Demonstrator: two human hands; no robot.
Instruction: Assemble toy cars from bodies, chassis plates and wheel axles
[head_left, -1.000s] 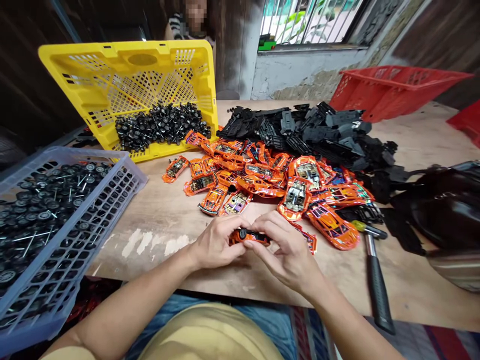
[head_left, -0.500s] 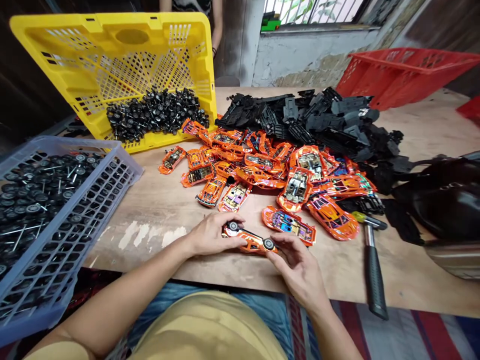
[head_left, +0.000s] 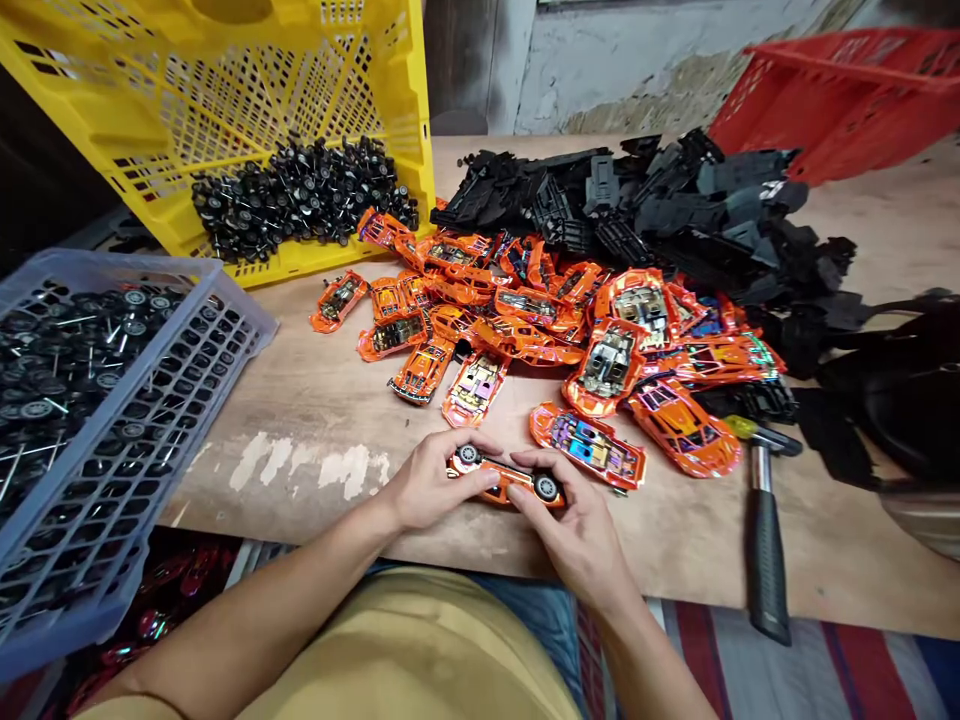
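Note:
Between both hands, just above the table's near edge, is an orange toy car with black wheels, tipped so that its side and wheels face up. My left hand is closed around the end at left. Fingers of my right hand wrap the other end, the thumb pressed on the car's side. Just beyond lies an orange car body with its blue and purple inside showing. Behind it spreads a heap of similar orange car bodies.
A hammer lies at right. Black plastic car bases are piled behind the bodies. Wheel axles fill a tilted yellow crate and a bluish crate at left. A red crate stands far right, a black bag nearer.
My right hand has closed further onto the car, its thumb now on the car's side. The whole view has tipped downward. My left hand keeps its hold.

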